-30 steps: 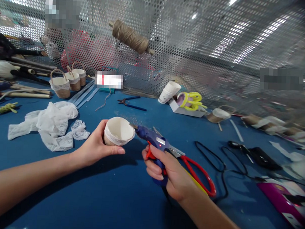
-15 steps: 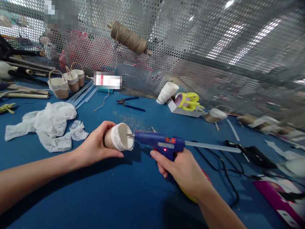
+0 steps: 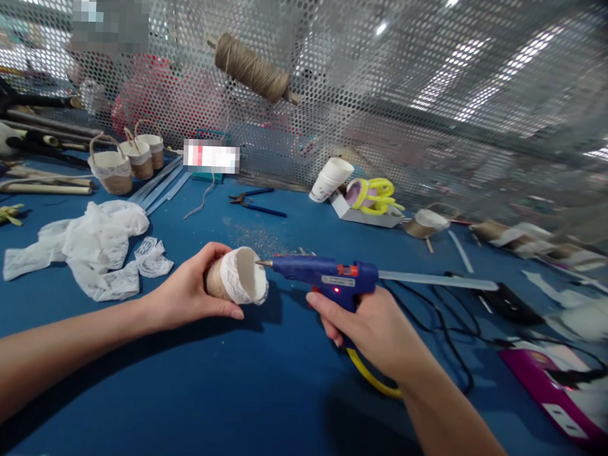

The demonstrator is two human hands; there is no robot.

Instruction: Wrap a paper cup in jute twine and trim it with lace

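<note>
My left hand [image 3: 202, 287] is wrapped round a paper cup [image 3: 227, 278] covered in brown twine, with white lace along its rim. The cup lies tilted, its mouth facing right. In my right hand [image 3: 365, 323] is a blue glue gun [image 3: 322, 272] with a lit red light and a long clear glue stick [image 3: 436, 280] sticking out of its back. The metal nozzle [image 3: 264, 262] points left, close to the rim of the cup; whether it touches cannot be told. Left of the cup lie a white lace piece [image 3: 154, 257] and a heap of white lace [image 3: 96, 244].
Several twine-wrapped cups with handles [image 3: 111, 173] stand at the back left. Pliers [image 3: 259, 203] lie mid-table. White paper cups [image 3: 330, 179] and yellow-handled scissors [image 3: 377, 196] in a small box stand behind. Black cables [image 3: 440, 332] and a purple power strip [image 3: 542, 392] are at right.
The glue gun has drawn back slightly to the right, its nozzle coming out of the cup's mouth toward the rim. My left hand keeps its hold on the cup.
</note>
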